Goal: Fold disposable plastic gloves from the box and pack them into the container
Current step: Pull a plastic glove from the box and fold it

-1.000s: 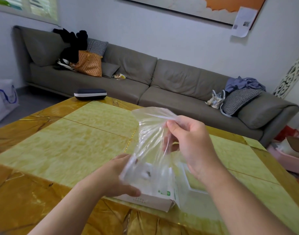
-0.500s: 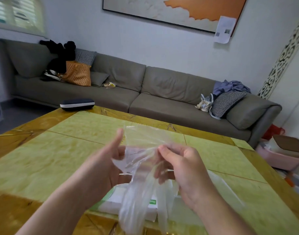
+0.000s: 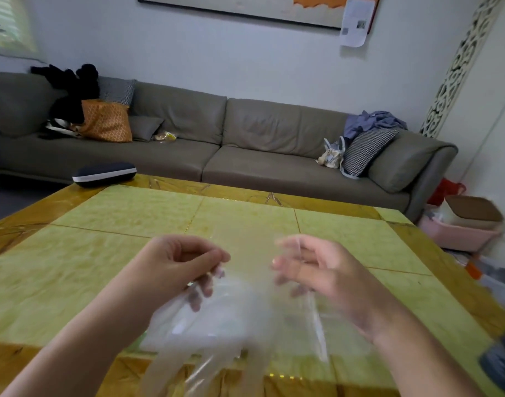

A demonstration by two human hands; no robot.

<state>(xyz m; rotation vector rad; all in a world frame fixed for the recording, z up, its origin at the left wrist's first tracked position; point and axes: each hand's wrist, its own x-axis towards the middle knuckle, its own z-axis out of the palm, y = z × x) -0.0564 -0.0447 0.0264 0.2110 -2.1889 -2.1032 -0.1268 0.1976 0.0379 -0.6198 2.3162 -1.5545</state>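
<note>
The yellow-green table (image 3: 102,253) runs wide and bare beyond my hands, out to its amber far edge. I hold the clear plastic glove (image 3: 245,296) stretched above the near edge, finger ends hanging toward me. My left hand (image 3: 176,265) pinches its left cuff corner; my right hand (image 3: 317,267) pinches the right, blurred.
</note>
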